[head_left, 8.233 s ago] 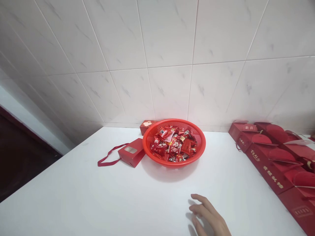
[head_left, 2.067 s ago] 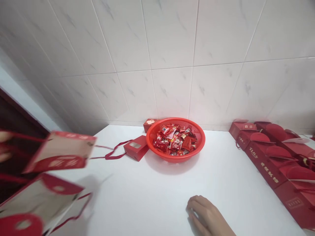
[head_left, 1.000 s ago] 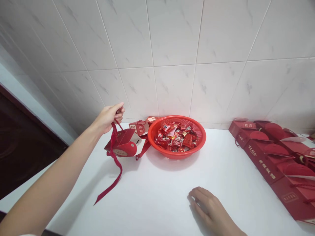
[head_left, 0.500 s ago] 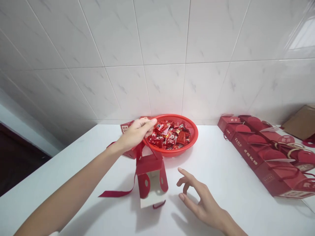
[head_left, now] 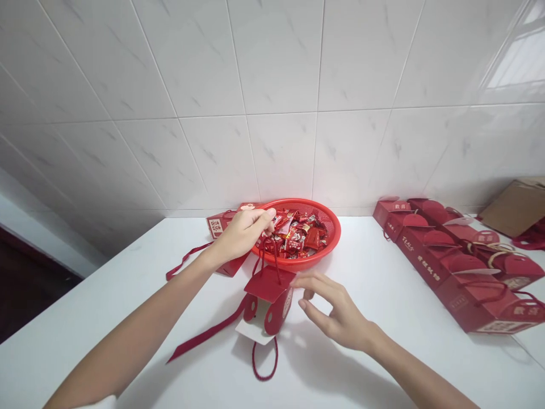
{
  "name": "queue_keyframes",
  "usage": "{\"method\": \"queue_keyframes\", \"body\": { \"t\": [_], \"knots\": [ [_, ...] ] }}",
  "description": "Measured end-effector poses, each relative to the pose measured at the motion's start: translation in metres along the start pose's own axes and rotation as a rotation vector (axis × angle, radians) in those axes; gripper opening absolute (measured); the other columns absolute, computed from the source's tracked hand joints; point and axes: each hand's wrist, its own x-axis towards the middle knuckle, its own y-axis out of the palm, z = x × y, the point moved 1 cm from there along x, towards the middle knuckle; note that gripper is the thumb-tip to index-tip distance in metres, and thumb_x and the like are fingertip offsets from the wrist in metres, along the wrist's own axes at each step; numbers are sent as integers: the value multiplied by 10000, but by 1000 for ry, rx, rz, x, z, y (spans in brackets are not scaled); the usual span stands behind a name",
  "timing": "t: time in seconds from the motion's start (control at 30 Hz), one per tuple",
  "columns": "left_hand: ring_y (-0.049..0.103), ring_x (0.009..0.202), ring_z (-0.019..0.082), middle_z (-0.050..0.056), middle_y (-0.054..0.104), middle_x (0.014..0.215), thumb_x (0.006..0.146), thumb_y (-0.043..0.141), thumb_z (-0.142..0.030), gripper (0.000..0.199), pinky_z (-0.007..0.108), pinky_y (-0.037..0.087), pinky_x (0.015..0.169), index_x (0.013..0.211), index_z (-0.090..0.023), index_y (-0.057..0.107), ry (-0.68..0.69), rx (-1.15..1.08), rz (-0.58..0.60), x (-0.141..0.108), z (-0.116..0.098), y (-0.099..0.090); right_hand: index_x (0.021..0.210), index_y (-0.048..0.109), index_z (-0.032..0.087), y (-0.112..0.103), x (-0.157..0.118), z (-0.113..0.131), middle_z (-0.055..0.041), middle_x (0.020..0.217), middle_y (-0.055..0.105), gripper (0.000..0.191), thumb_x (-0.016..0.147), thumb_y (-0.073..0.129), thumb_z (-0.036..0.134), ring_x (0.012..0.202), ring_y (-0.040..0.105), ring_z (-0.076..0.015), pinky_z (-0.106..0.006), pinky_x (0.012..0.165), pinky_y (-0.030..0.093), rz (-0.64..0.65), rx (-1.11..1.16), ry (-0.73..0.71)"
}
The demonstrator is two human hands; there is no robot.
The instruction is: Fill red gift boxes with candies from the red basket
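In the middle, a small red gift box (head_left: pixel 279 309) with its lid flap up and pale inside showing is held tilted by its cord handle (head_left: pixel 276 264). My left hand (head_left: pixel 247 230) is closed in a pinch on that cord, in front of the basket. A second cord loop (head_left: pixel 264 372) dangles from the box's near side, and a red ribbon (head_left: pixel 208 335) trails to the left. My right hand (head_left: pixel 334 307) is open beside the box, its fingertips at the box's upper right edge. Just behind stands a red mesh basket (head_left: pixel 334 230) of wrapped candies (head_left: pixel 300 236).
Other red boxes (head_left: pixel 217 224) lie left of the basket, partly behind my left hand. Rows of red gift boxes (head_left: pixel 434 267) with cords stand on the right of the white table (head_left: pixel 366 369). A brown cardboard box (head_left: pixel 513 207) is by the tiled wall (head_left: pixel 357 153).
The box has turned, so its right side shows more and its near cord loop now hangs down. My right hand has moved up and left to the box's edge.
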Motion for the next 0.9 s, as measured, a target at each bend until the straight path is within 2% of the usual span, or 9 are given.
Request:
{"method": "queue_keyframes", "body": {
  "t": [0.1, 0.2, 0.27, 0.4, 0.47, 0.57, 0.73, 0.8, 0.9],
  "knots": [
    [570, 669, 153, 29, 625, 682, 946, 398, -559, 540, 262, 462, 702, 652, -157, 606, -46, -56, -41, -2, -5, -4, 1136, 649, 228, 6, 26, 2, -121, 1304, 563, 254, 918, 533, 173, 1060, 625, -195, -356, 899, 540, 7, 0, -6],
    [572, 635, 143, 43, 651, 736, 925, 433, -594, 540, 244, 460, 610, 687, -149, 623, -98, -128, -71, -4, -9, -9, 1134, 673, 231, 16, 51, 1, -117, 1399, 493, 281, 882, 572, 159, 1364, 434, -257, -415, 1062, 444, 48, -13, -11],
    [590, 651, 151, 54, 669, 766, 902, 466, -620, 537, 239, 463, 583, 722, -148, 647, -109, -159, -90, -6, -13, -13, 1158, 675, 236, 24, 66, 1, -111, 1445, 446, 318, 864, 589, 153, 1425, 351, -265, -424, 1100, 401, 72, -7, -27],
    [646, 759, 197, 82, 710, 836, 852, 546, -633, 507, 246, 499, 600, 820, -151, 701, -120, -217, -129, -10, -20, -17, 1137, 699, 249, 36, 86, 1, -95, 1346, 513, 310, 849, 616, 170, 1296, 489, -257, -390, 1041, 436, 61, 23, -58],
    [666, 826, 223, 105, 724, 895, 844, 562, -623, 498, 263, 524, 631, 838, -146, 703, -111, -286, -147, -12, -22, -20, 1080, 722, 239, 40, 91, 1, -72, 1168, 607, 261, 847, 625, 175, 1056, 615, -211, -345, 931, 487, 81, 73, -51],
    [680, 874, 246, 119, 728, 896, 840, 571, -601, 470, 298, 553, 676, 726, -151, 647, -65, -448, -242, -13, -24, -27, 1012, 738, 209, 42, 91, -3, -42, 984, 667, 207, 833, 638, 184, 745, 604, -139, -281, 725, 496, 124, 208, 5],
    [671, 787, 204, 64, 715, 811, 834, 613, -511, 506, 332, 565, 744, 513, -201, 374, 25, -651, -459, -16, -22, -44, 1031, 736, 196, 39, 90, -9, -51, 942, 716, 252, 797, 697, 282, 769, 642, -159, -295, 713, 501, 134, 596, 188],
    [656, 735, 199, 55, 697, 754, 836, 612, -517, 517, 347, 563, 749, 511, -206, 355, 23, -641, -419, -18, -18, -46, 1050, 732, 202, 38, 92, -10, -52, 930, 725, 303, 772, 728, 323, 812, 666, -178, -328, 769, 518, 112, 731, 223],
    [660, 761, 226, 78, 713, 793, 832, 606, -556, 486, 355, 563, 741, 534, -202, 457, -39, -489, -188, -24, -8, -44, 1065, 716, 204, 25, 101, -18, -61, 969, 735, 361, 741, 746, 361, 873, 687, -202, -385, 851, 531, -41, 858, 243]
  ]
}}
